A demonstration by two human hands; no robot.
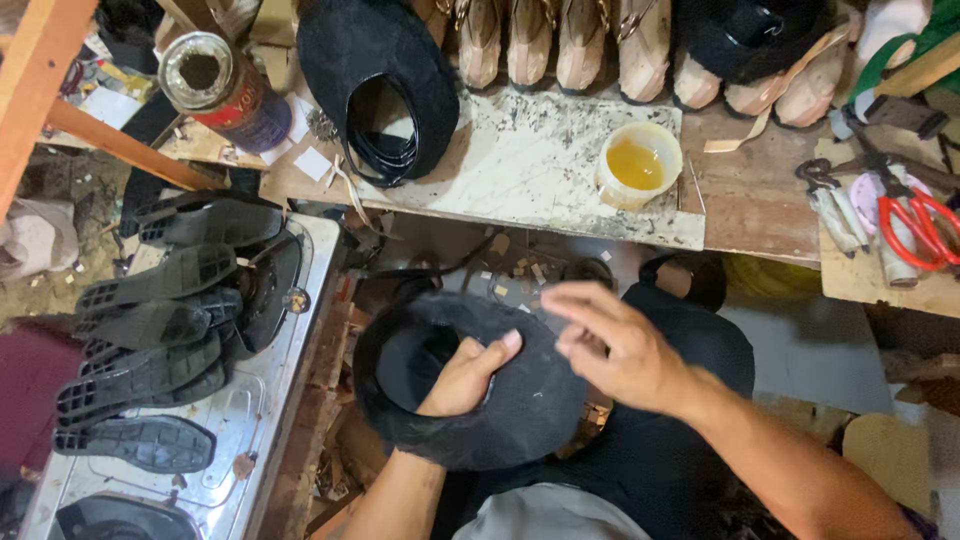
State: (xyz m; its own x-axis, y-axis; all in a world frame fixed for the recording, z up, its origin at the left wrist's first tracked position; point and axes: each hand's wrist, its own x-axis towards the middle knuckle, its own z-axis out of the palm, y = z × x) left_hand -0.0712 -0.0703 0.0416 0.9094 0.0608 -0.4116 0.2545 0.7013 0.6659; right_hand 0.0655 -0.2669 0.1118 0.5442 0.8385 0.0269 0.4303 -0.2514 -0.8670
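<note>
Two bare hands work a black shoe upper (pixel 520 400) over the person's lap, below the workbench (pixel 760 215). Left hand (pixel 465 378) reaches up through its opening, thumb clamped over the rim, gripping it. Right hand (pixel 615 345) hovers just beside the upper's right edge, fingers loosely curled, holding nothing. Black rubber soles (pixel 150 340) lie stacked at left.

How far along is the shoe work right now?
Done, apparently: one black upper lies on the bench beside the glue cup. In hand: left hand grips inside another black upper, right hand touching its edge. Left: black soles stacked unattached, tan lasts waiting.
</note>
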